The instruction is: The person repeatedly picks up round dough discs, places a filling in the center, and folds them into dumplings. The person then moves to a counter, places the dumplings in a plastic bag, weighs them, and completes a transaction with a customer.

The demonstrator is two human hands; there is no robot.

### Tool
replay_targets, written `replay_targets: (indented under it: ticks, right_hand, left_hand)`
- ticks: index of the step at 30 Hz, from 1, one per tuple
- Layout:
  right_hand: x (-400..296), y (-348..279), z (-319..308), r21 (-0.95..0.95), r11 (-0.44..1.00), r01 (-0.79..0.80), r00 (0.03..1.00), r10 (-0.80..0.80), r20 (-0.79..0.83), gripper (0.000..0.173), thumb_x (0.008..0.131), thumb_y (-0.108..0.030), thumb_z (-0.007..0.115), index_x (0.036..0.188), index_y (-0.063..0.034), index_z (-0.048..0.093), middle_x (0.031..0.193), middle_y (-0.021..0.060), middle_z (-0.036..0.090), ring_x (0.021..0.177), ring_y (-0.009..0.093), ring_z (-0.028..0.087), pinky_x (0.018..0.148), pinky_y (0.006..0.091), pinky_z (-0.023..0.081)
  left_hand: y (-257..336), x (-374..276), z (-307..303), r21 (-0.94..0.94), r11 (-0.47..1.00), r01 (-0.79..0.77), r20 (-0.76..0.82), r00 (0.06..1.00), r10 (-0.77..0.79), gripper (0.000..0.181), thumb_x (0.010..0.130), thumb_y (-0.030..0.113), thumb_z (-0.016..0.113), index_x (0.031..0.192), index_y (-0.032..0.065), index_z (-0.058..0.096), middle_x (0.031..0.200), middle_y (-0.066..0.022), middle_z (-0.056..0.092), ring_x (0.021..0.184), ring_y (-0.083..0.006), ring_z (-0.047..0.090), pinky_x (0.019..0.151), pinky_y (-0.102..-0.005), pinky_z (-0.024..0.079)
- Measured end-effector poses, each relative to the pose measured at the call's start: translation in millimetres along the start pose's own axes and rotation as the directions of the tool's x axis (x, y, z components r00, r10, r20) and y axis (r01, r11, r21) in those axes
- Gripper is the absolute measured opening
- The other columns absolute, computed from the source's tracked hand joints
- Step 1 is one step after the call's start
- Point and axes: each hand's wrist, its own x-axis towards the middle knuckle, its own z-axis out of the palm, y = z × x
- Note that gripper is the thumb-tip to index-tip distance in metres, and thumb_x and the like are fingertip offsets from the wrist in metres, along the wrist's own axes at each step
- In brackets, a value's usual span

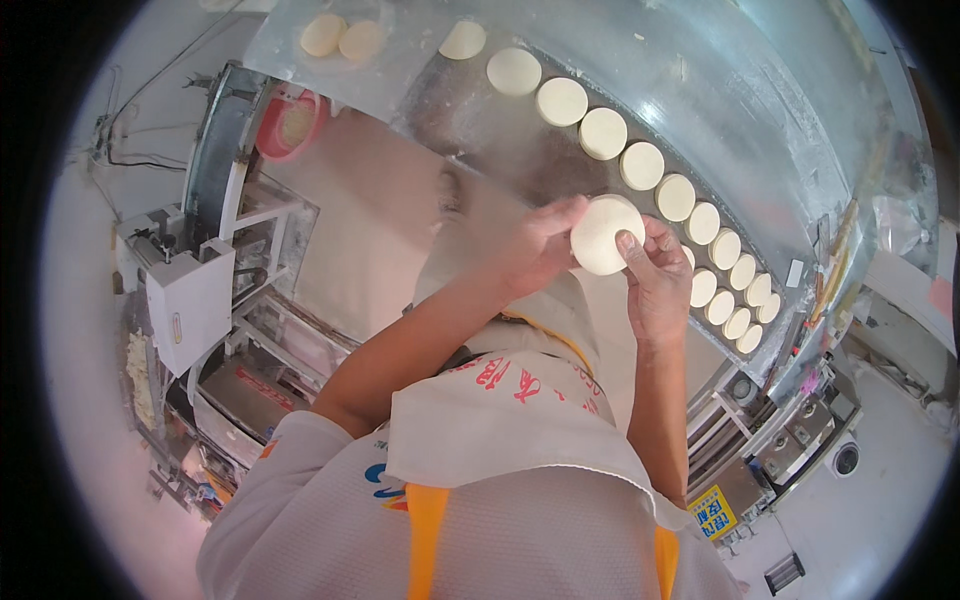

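Both my hands hold a round, flat disc of pale dough point(604, 234) over the near edge of a dark metal tray. My left hand point(541, 244) supports it from the left, its fingers partly hidden behind it. My right hand point(654, 281) pinches its right edge, with the thumb pressed on the face. Thick dough rounds point(602, 133) lie in a curving row along the far side of the tray point(480, 120). At the tray's right end a second, shorter row of rounds point(720, 307) lies beside the first, partly hidden by my right hand.
Two more dough rounds point(323, 35) sit on the floury metal worktable point(720, 90) at upper left. A pink basin point(291, 124) with pale contents stands below the table's left edge. A white machine housing point(190, 304) is at left. Thin tools point(834, 262) lie at the table's right end.
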Motion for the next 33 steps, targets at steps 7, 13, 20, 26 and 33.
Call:
replay_targets:
  ticks: [7,13,20,26,33]
  right_hand:
    - [-4,1,-11,-0.16,0.986,-0.048,0.999,0.046,-0.018,0.038,0.098,-0.012,0.08,0.131,0.0029,0.068,0.115,0.0081,0.077,0.103,0.014,0.071,0.094,0.029,0.055]
    - [13,5,-25,0.037,0.971,-0.235,0.954,0.223,0.199,0.041,0.1,-0.024,0.08,0.13,0.0014,0.069,0.119,0.0067,0.074,0.108,0.013,0.067,0.097,0.0293,0.052]
    - [2,-27,2,-0.389,0.919,-0.069,0.957,0.171,0.233,0.037,0.097,-0.021,0.083,0.124,0.0008,0.073,0.109,0.0058,0.076,0.099,0.014,0.069,0.091,0.031,0.055]
    - [10,-62,-4,0.036,0.999,-0.036,0.936,0.021,0.353,0.036,0.091,-0.007,0.084,0.124,0.0039,0.074,0.113,0.0071,0.077,0.098,0.013,0.072,0.087,0.0279,0.056]
    - [43,-54,-7,-0.463,0.879,0.116,0.99,-0.066,0.121,0.031,0.096,-0.003,0.074,0.126,0.0057,0.074,0.109,0.0039,0.075,0.099,0.012,0.069,0.092,0.0272,0.054]
  left_hand:
    - [-19,-6,8,0.323,0.937,-0.132,-0.198,0.959,0.203,0.043,0.106,0.022,0.07,0.143,0.0033,0.06,0.132,-0.008,0.068,0.122,-0.0186,0.064,0.105,-0.0364,0.052]
    - [-15,-19,31,0.805,0.57,-0.163,-0.166,0.861,0.48,0.031,0.099,0.017,0.077,0.126,0.0011,0.07,0.11,-0.0063,0.076,0.099,-0.0109,0.068,0.087,-0.0285,0.055]
    - [0,-28,39,0.939,0.33,-0.1,-0.118,0.807,0.579,0.029,0.103,0.03,0.073,0.114,0.003,0.071,0.1,-0.0061,0.075,0.087,-0.0081,0.067,0.075,-0.0276,0.055]
    - [28,-34,34,0.652,0.758,-0.02,-0.418,0.825,0.381,0.057,0.112,0.055,0.048,0.105,0.0028,0.071,0.095,-0.0047,0.071,0.086,-0.0145,0.07,0.075,-0.0321,0.06]
    - [-7,-3,-56,0.594,0.773,0.221,-0.485,0.866,0.125,0.068,0.111,0.062,0.045,0.09,0.0039,0.073,0.089,-0.0078,0.071,0.082,-0.0181,0.071,0.082,-0.033,0.059]
